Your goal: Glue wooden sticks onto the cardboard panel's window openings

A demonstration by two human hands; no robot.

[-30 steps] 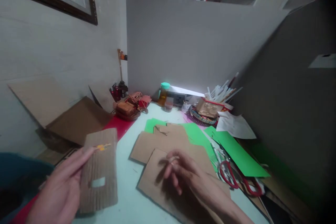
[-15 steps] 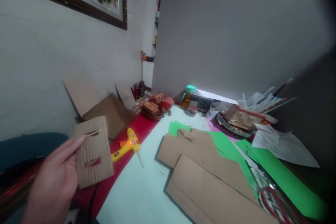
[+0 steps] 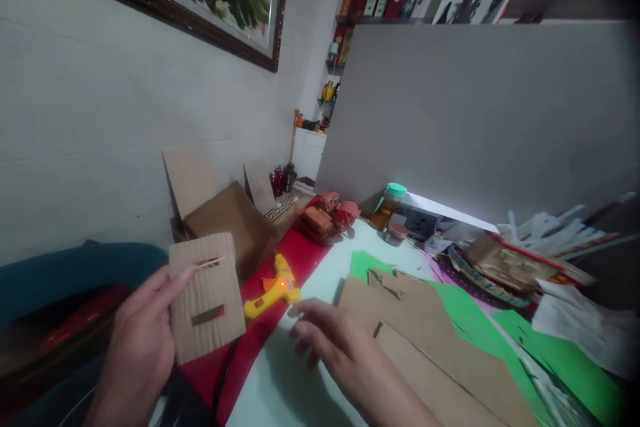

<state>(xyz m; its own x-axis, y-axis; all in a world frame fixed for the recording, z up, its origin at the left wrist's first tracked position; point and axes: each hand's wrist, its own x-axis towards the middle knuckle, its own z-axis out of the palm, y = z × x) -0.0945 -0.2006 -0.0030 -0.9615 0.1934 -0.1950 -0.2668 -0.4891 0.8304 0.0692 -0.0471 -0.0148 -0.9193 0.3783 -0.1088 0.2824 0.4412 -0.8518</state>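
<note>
Cardboard (image 3: 205,290) with two slots is at eight o'clock, gripped upright in the left hand (image 3: 147,323), whose thumb pins a thin stick (image 3: 216,261) along the upper slot. Its long axis runs nearly twelve to six, the top leaning towards eleven. At six o'clock the right hand (image 3: 334,340) is loosely curled, nothing visible in it, near the yellow glue gun (image 3: 271,292), whose grip points to eight. The step looks like readying the gun; next seems to call for grasping that grip.
</note>
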